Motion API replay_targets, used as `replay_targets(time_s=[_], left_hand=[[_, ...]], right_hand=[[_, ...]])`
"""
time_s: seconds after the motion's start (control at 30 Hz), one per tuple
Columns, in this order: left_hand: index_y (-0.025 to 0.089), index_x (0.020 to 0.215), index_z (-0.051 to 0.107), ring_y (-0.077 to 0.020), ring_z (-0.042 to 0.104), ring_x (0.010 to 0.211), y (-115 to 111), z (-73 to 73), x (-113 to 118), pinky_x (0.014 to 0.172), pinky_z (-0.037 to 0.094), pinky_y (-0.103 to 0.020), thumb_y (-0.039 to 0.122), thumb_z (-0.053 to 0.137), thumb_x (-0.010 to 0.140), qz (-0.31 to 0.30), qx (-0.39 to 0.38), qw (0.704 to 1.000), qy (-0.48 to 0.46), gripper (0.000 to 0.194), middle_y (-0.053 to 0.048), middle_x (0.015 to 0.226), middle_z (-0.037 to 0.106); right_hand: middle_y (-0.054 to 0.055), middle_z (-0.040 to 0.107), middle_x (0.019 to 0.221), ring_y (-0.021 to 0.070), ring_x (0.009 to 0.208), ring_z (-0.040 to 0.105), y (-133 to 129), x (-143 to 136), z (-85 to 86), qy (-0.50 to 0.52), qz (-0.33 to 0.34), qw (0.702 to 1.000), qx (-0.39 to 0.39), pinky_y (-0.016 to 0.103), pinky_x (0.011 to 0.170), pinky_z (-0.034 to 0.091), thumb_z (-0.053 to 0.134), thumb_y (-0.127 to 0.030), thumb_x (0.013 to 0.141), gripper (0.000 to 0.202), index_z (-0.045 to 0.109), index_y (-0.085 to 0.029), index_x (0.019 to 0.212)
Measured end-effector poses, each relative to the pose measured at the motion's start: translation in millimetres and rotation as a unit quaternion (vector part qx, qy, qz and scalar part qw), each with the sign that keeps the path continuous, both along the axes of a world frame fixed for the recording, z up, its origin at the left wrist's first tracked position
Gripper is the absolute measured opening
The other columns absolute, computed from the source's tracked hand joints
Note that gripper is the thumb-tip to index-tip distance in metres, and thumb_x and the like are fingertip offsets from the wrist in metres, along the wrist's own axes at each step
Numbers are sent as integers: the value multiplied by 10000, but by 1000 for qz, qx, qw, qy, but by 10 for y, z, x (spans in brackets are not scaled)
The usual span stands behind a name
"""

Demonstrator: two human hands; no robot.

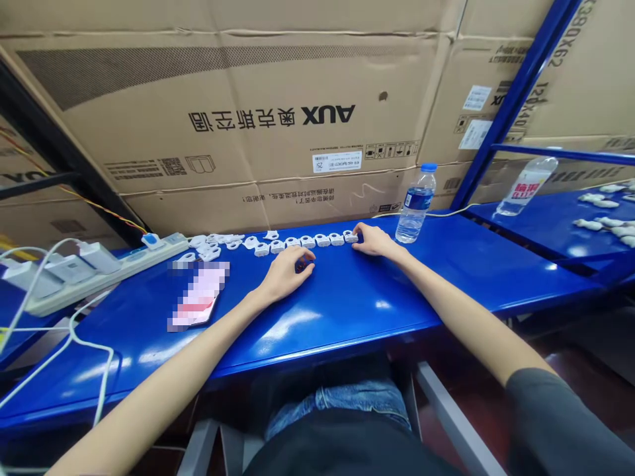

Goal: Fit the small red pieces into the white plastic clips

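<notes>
On the blue table (347, 297), several small white plastic pieces (307, 242) stand in a row near the back edge. My right hand (372, 240) is at the right end of this row, its fingers closed on the last white piece (350, 237). My left hand (290, 271) rests just in front of the row, with fingers curved and thumb apart from them; nothing shows between them. Further left, more white pieces (211, 246) lie in a loose pile.
A phone (201, 297), partly blurred, lies left of my left hand. Behind it runs a power strip (119, 271) with chargers and white cables. A water bottle (415, 205) stands right of my right hand. Large cardboard boxes (248, 79) rise behind the table; another bottle (528, 185) is at the right.
</notes>
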State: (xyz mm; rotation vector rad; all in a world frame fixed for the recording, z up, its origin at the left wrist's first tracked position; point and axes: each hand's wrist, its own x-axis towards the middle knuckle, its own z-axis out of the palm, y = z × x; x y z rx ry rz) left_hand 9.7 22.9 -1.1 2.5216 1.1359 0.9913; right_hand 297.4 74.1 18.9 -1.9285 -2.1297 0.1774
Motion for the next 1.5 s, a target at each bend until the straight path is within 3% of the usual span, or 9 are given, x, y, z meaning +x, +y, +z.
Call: replay_targets(time_s=[0.2, 0.33, 0.47, 0.67, 1.07, 1.5], left_hand=[[215, 882, 717, -186, 677, 828, -27, 38, 26, 738, 542, -319, 191, 617, 857, 31, 38, 995, -84, 105, -30, 936, 748], [215, 862, 730, -168, 667, 774, -39, 52, 41, 716, 539, -306, 182, 628, 859, 38, 44, 992, -108, 107, -20, 904, 754], [216, 874, 732, -173, 685, 770, -24, 40, 45, 693, 539, -308, 211, 642, 878, 43, 34, 990, -127, 90, -23, 899, 760], [227, 1015, 771, -178, 679, 801, -31, 52, 40, 670, 521, -296, 219, 602, 925, 73, 47, 990, -114, 192, -37, 930, 755], [229, 874, 741, -209, 662, 860, -56, 107, 54, 685, 523, -324, 230, 634, 871, 95, 40, 987, -126, 107, -45, 894, 720], [227, 911, 723, -205, 658, 872, -37, 73, 40, 718, 511, -332, 232, 600, 891, 82, 49, 989, -114, 125, -31, 874, 723]], right_hand=[[136, 669, 1411, 330, 1271, 635, -34, -79, -32, 14, 54, 996, 65, 432, 1030, 525, 713, -313, 887, 569, 565, -196, 1424], [129, 607, 1491, 344, 1356, 558, -91, -200, -72, -6, 111, 986, 122, 506, 1096, 490, 652, -369, 945, 450, 636, -214, 1367], [130, 564, 1542, 365, 1410, 500, -104, -272, -134, -39, 126, 984, 122, 544, 1114, 470, 655, -357, 954, 392, 686, -207, 1315], [121, 622, 1457, 330, 1323, 549, -57, -248, -158, -31, 137, 980, 141, 483, 1092, 482, 680, -335, 949, 309, 707, -203, 1226], [106, 660, 1395, 301, 1261, 608, -180, -384, -78, 25, 171, 975, 137, 432, 1065, 488, 677, -342, 942, 279, 686, -214, 1190], [98, 752, 1232, 246, 1110, 717, -20, -214, -106, 80, 108, 986, 96, 318, 930, 540, 599, -426, 1011, 325, 608, -217, 1259]])
